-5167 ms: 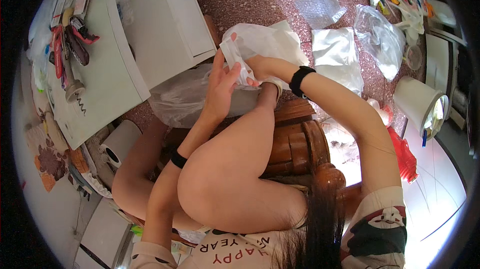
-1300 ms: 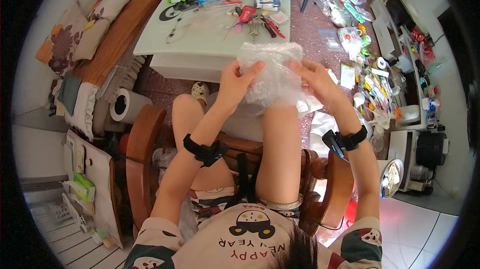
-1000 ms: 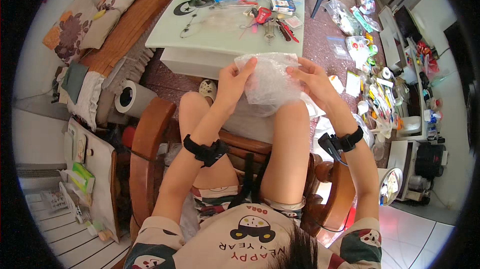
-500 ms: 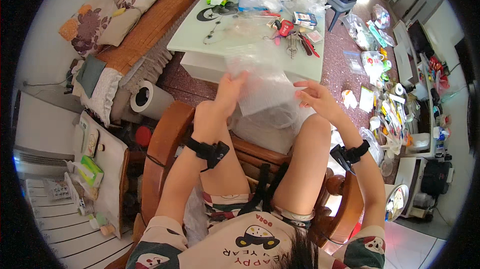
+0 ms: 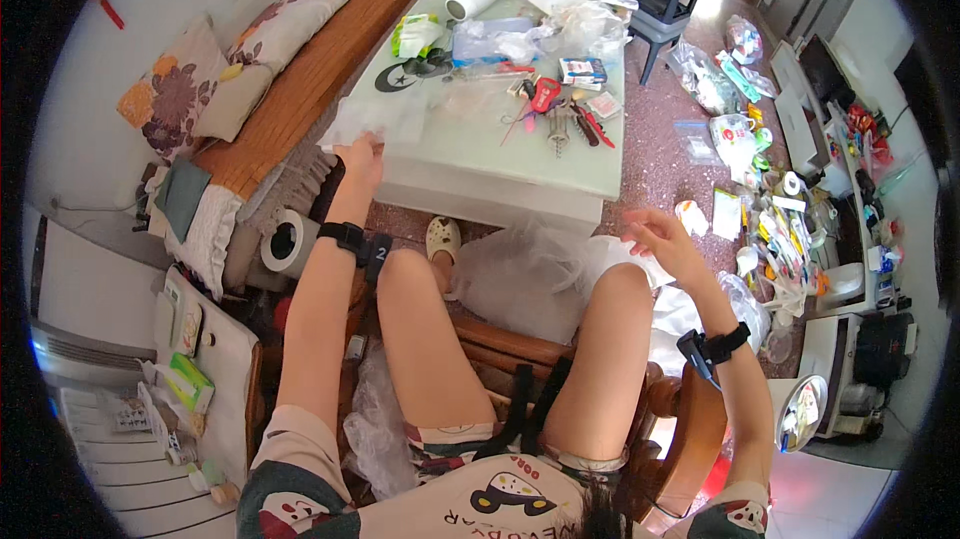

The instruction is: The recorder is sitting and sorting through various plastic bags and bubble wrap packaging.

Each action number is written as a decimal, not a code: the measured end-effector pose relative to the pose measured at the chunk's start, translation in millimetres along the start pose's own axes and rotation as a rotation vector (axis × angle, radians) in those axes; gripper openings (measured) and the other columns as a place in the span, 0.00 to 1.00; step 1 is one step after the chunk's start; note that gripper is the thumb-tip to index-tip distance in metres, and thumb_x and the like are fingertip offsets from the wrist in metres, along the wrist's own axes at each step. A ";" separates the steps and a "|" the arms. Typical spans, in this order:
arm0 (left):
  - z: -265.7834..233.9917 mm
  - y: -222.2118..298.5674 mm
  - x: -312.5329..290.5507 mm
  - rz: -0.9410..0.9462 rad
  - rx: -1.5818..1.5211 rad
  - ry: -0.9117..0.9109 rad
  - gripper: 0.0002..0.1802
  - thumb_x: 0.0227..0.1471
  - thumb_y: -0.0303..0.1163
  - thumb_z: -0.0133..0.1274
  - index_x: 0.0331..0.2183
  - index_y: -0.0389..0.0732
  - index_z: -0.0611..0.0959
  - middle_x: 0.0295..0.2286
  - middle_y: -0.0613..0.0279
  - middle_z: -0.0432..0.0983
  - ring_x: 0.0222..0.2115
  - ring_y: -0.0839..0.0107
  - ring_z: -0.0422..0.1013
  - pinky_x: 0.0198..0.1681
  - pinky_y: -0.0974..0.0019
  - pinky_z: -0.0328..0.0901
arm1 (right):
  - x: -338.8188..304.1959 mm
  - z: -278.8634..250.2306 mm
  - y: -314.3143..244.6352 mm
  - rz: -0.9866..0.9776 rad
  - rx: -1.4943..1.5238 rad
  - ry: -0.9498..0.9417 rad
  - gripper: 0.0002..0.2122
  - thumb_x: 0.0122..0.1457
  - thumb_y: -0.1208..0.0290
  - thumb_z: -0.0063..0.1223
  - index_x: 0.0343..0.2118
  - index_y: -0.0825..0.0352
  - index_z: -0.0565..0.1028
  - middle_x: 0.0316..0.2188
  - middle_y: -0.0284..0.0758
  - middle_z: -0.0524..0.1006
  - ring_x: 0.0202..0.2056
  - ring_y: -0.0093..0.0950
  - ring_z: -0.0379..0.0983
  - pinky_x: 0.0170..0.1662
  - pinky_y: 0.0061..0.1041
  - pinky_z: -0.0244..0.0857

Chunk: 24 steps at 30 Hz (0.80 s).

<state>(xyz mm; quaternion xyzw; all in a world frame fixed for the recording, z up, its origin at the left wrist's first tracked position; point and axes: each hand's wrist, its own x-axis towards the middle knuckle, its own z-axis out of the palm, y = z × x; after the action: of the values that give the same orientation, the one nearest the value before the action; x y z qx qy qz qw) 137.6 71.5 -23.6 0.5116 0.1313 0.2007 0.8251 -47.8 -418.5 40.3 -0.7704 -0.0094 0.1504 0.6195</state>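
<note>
My left hand [image 5: 362,161] is stretched out to the near left corner of the glass-topped table [image 5: 480,164]. Its fingers are closed on a thin, see-through plastic bag [image 5: 372,122], which lies partly over that corner. Above my right knee, my right hand [image 5: 665,241] hangs in the air with bent fingers apart and nothing visible in it. A large clear plastic bag [image 5: 520,279] fills the space between my knees, below the table edge. White plastic [image 5: 672,324] shows beside my right thigh.
Keys, a red-handled tool [image 5: 545,96] and a small box [image 5: 583,71] lie on the table, with crumpled bags [image 5: 590,24] farther back. A wooden bench with cushions [image 5: 180,84] runs along the left. Many loose goods [image 5: 780,229] cover the floor at right, near an upturned stool [image 5: 660,14].
My left hand has carried the thin plastic bag from above my lap leftward to the table corner. My right hand has moved slightly right and down, away from it.
</note>
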 end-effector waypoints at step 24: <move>151.4 -33.1 -217.9 0.459 1.475 -0.886 0.52 0.48 0.52 0.53 0.63 0.51 0.40 0.61 0.41 0.32 0.61 0.43 0.35 0.58 0.37 0.40 | -72.8 -200.5 132.5 -0.274 0.195 1.358 0.14 0.54 0.78 0.43 0.45 0.68 0.69 0.23 0.37 0.77 0.18 0.21 0.71 0.23 0.20 0.65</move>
<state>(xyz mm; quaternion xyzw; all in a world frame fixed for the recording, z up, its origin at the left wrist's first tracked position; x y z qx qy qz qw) 15.2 -162.8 16.1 0.9571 -0.2095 0.0093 0.2001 -91.2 -654.7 -33.0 -0.6266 0.2965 -0.4437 0.5680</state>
